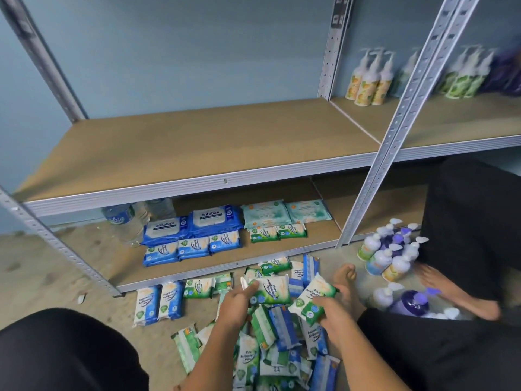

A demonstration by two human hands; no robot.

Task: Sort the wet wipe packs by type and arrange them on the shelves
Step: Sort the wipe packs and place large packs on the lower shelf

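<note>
Two green pine wipe packs are being held just above the floor pile (282, 342): the left hand (235, 303) is gripping one green pack (270, 289), and the right hand (328, 309) is clutching another green pack (311, 299). Beyond them, the bottom shelf (324, 221) is carrying blue antabax packs (191, 224), small blue packs (193, 248), small green packs (277, 232) and pale teal packs (284, 213). Pump bottles (390, 258) are standing on the floor to the right.

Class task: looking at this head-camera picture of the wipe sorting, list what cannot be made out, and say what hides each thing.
Head view only:
- Pile of packs: lower part cut off by the bottom edge; count unknown.
- Pump bottles on the upper shelf: labels blurred.
- Water bottle: top hidden by the shelf edge.
- Pale teal packs: print too small to read.
</note>
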